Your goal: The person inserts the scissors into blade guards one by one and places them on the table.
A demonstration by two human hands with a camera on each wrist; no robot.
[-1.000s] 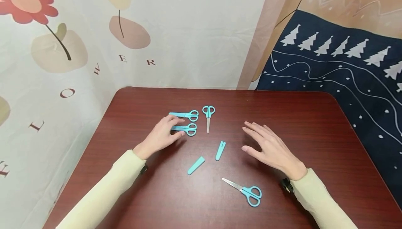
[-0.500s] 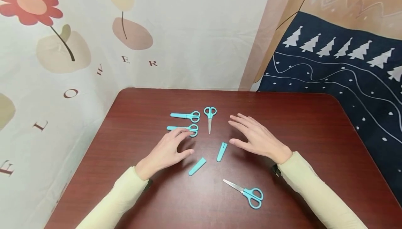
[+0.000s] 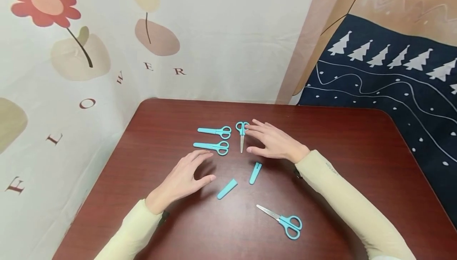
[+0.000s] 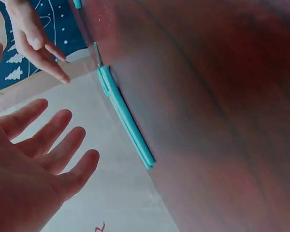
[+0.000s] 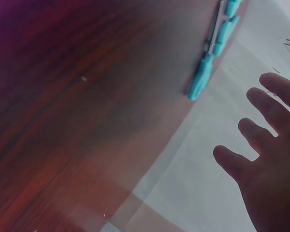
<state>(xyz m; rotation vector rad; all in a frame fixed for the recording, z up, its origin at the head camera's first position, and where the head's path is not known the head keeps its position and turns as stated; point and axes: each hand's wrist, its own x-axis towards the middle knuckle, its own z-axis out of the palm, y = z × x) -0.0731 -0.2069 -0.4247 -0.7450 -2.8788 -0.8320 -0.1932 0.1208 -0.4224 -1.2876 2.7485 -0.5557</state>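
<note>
Palm down, my left hand (image 3: 183, 176) hovers with fingers spread just in front of the lower sheathed scissors (image 3: 210, 146). In the left wrist view the same hand (image 4: 34, 174) is loosely extended and holds nothing. My right hand (image 3: 274, 142) reaches over the bare-bladed scissors (image 3: 242, 142) at the back, its fingertips overlapping one turquoise handle loop. Seen from the right wrist, these fingers (image 5: 232, 159) are spread, with bare scissors (image 5: 201, 79) beyond them. A second sheathed pair of scissors (image 3: 213, 131) lies parallel behind the lower one.
Two loose turquoise blade covers (image 3: 255, 173) lie mid-table, one nearer the left hand. Another uncovered pair of scissors (image 3: 284, 221) rests near the front, blade pointing to the back left. The brown table (image 3: 342, 133) meets a patterned cloth backdrop (image 3: 228, 46).
My left hand has drawn back from the sheathed scissors towards the front, uncovering them. My right hand has moved left and farther back, to the upright bare scissors.
</note>
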